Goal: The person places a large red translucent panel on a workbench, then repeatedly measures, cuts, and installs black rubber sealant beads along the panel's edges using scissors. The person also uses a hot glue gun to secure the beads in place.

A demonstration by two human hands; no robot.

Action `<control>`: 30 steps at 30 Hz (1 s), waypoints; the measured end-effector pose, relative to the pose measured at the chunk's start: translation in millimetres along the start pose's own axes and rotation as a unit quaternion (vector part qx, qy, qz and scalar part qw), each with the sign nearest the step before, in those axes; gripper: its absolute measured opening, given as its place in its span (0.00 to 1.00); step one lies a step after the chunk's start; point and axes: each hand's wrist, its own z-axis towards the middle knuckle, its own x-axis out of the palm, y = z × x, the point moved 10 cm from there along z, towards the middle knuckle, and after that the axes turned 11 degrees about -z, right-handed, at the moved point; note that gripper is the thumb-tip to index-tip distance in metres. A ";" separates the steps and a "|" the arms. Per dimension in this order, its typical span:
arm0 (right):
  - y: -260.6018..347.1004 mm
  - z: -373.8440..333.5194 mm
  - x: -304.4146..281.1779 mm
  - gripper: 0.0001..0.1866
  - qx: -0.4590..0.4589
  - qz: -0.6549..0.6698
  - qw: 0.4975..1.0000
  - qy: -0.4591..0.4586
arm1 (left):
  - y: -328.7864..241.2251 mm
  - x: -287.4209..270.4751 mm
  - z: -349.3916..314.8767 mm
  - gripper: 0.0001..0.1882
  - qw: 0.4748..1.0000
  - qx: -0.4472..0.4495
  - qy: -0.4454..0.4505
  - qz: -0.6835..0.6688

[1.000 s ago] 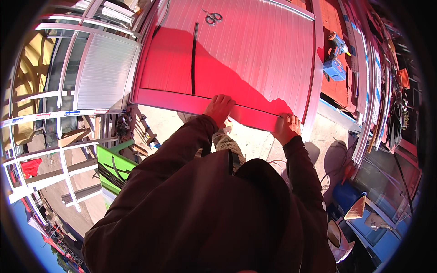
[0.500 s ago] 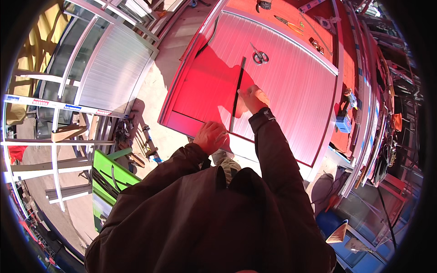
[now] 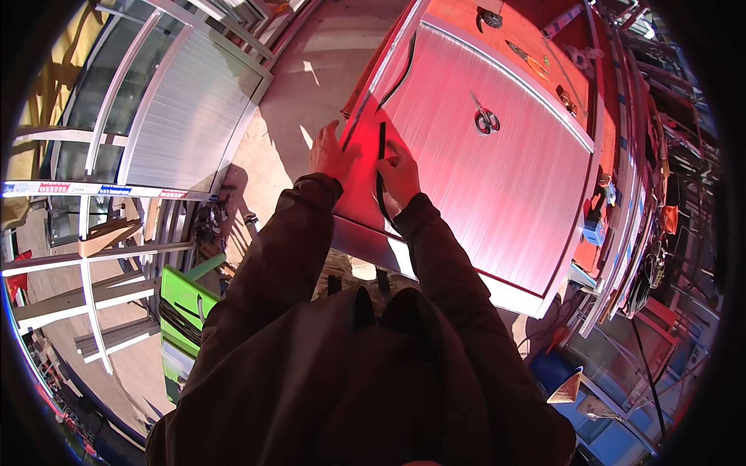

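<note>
A framed panel with a ribbed pale surface (image 3: pixel 505 194), lit red, lies in front of me. Between the thumb and fingers of my right hand (image 3: pixel 399 175) is a black rubber strip (image 3: pixel 381 138), its free end pointing away from me and its lower part curving toward the near edge. My left hand (image 3: pixel 332 152) is at the panel's left frame edge, fingers apart and holding nothing; whether it presses on the frame I cannot tell. More black strip (image 3: pixel 405 76) runs loosely along the far left frame. A pair of scissors (image 3: pixel 486 119) rests on the panel, right of my hands.
Beyond the panel, a tape measure (image 3: pixel 489 19) and pliers (image 3: pixel 526 54) lie on an orange surface. A blue box (image 3: pixel 594 231) stands at the right. Left of me are a green plastic piece (image 3: pixel 185 299) and another framed panel (image 3: pixel 190 109) leaning among metal bars.
My left hand has moved from the near edge up to the left frame. My right hand has shifted left with the strip, which now bends. The view has shifted, so the scissors appear further right.
</note>
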 end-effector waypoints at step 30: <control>35.8 27.1 30.8 0.42 0.013 0.075 0.987 0.139 | 30.9 66.2 48.3 0.57 0.976 -0.142 0.167 -0.021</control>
